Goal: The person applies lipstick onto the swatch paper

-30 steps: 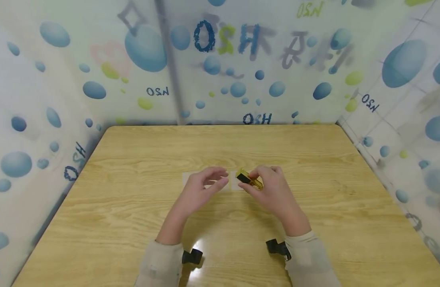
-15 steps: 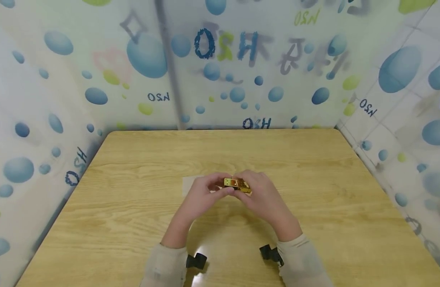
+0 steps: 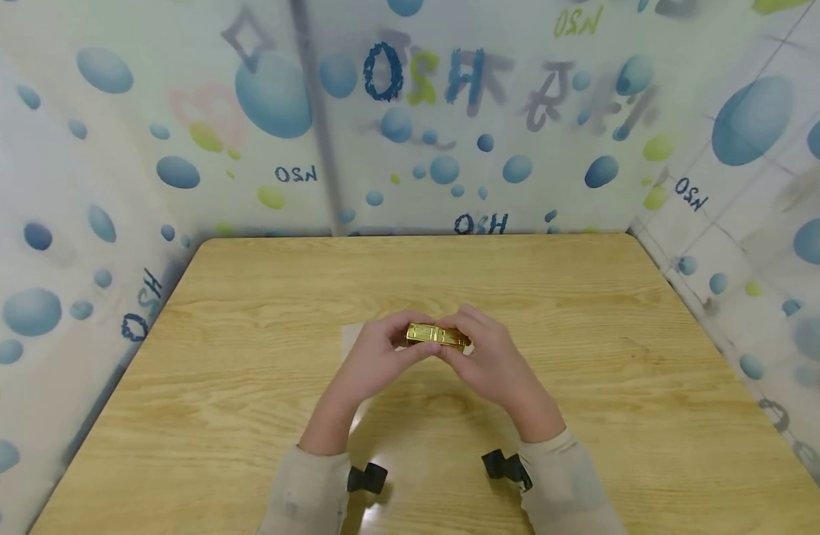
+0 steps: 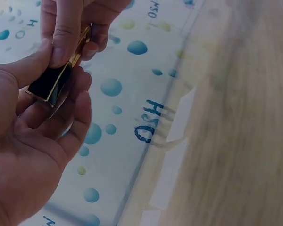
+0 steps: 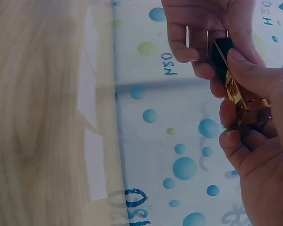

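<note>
A small rectangular block, shiny gold with a black face, is held above the table between both hands; its exact kind is unclear. My left hand pinches its left end between thumb and fingers, and my right hand grips its right end. In the head view the two thumbs nearly meet below its gold side. The left wrist view shows the block's black face near the left thumb. From the right wrist, its gold edge runs down between the right thumb and fingers, which partly cover it.
Pale flat strips lie on the wooden table, partly behind the left hand. Each wrist carries a black camera mount, left and right. A patterned wall sheet stands behind the table.
A second ago the right hand alone held the tilted block, with the left hand apart. The left hand has since taken its left end, and the block has turned to show a long gold side.
</note>
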{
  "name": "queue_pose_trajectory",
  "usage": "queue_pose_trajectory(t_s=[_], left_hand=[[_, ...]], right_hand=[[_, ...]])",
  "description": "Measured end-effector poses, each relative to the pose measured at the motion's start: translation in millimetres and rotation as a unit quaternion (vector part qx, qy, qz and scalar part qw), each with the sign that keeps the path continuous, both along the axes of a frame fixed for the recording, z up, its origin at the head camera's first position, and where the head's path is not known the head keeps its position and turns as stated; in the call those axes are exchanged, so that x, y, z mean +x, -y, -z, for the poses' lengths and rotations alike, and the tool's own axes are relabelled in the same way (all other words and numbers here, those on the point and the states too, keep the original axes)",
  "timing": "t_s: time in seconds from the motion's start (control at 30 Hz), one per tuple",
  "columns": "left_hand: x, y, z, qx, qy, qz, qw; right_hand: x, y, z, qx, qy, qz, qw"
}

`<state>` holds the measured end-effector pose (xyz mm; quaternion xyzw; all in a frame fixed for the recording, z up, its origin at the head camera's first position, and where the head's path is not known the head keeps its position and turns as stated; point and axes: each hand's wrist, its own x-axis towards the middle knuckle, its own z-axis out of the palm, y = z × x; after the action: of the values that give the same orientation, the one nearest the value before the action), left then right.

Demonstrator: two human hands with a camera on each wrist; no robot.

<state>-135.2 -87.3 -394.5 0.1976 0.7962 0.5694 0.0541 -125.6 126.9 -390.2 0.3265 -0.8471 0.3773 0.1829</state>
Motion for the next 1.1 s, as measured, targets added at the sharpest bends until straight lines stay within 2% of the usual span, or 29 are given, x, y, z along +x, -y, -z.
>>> queue_pose_trajectory(t_s=[0.23,0.5,0.9,1.1], left_hand=[[-3.2,-2.2,-12.5,0.03,-0.008,-0.006,0.9995],[0.8,1.2,-15.3,0.03,-0.015,0.008,0.9994],[1.2,-0.9,-19.4,0.021,0.002,0.001,0.9998],[3.3,-5.1,-22.3,0.02,-0.019,0.003,0.9996]], right_hand=[[-4.7,-1,-11.2,-0.011,0.006,-0.029,0.9995],[-5.1,-2,-13.6,-0.029,-0.012,-0.072,0.9969],[-5.5,-6,-17.3,-0.039,-0.027,-0.088,0.995],[-5.3,-11,-17.5,-0.049,-0.015,-0.101,0.9936]])
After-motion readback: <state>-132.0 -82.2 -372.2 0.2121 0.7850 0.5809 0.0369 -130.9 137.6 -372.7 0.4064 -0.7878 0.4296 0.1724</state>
